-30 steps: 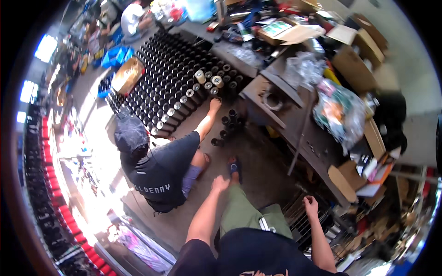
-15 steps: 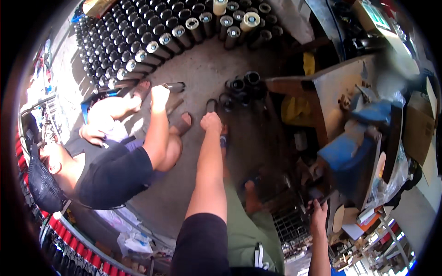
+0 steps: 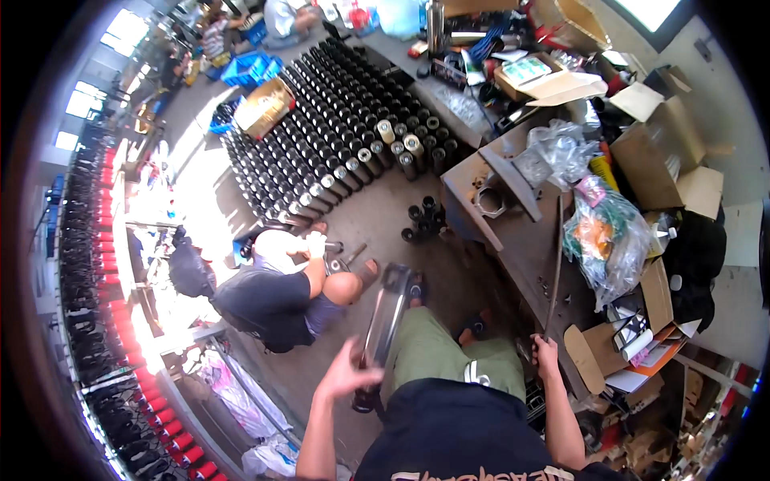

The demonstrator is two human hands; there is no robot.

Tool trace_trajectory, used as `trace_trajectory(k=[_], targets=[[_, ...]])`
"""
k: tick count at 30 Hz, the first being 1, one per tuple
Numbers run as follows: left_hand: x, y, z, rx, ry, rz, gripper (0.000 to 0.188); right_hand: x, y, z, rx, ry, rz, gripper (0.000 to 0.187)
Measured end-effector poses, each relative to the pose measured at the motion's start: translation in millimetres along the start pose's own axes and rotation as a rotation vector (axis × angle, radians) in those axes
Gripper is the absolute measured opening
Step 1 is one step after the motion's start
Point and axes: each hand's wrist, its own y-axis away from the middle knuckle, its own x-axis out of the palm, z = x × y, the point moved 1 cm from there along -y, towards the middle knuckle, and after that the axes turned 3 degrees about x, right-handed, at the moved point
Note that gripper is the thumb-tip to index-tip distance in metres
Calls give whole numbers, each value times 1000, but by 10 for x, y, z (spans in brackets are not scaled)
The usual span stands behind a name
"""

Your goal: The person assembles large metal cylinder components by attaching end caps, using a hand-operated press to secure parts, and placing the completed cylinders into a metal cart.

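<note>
A dark, glossy cylindrical tube (image 3: 383, 321) slants in front of my legs, its upper end tipped away from me. My left hand (image 3: 350, 373) is at the tube's lower part, thumb crossing it and the other fingers loosely apart on its left side. How firmly they grip is hard to tell. To the right, my right hand (image 3: 545, 355) is closed around the lower end of a long thin rod (image 3: 557, 268), which points up across the workbench edge.
A co-worker (image 3: 269, 301) squats at left beside tubes on the floor. Rows of black tubes (image 3: 329, 120) stand beyond, with a small cluster (image 3: 425, 218) nearer. The workbench (image 3: 521, 248) at right carries a metal fixture (image 3: 489, 200), plastic bags (image 3: 605, 232) and open cardboard boxes (image 3: 662, 152).
My left hand has drawn back from low over the floor toward my body, with the tube now up in front of me. The rod in my right hand now shows clearly. The view has shifted.
</note>
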Motion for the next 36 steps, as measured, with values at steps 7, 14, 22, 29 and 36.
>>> trace_trajectory(k=[7, 14, 22, 29, 36], targets=[[1187, -339, -1974, 1193, -141, 131, 49, -395, 93, -46, -447, 237, -424, 49], [1714, -1636, -3119, 1206, 98, 72, 29, -439, 676, -437, -537, 262, -512, 57], [2145, -2410, -3638, 886, 226, 185, 28, -6, 1279, -624, -554, 83, -557, 51], [2522, -2281, -3411, 1300, -12, -423, 43, 152, 1623, -267, -647, 64, -624, 43], [2428, -2001, -3097, 1262, 89, 143, 39, 75, 1886, 12, -712, 61, -571, 38]])
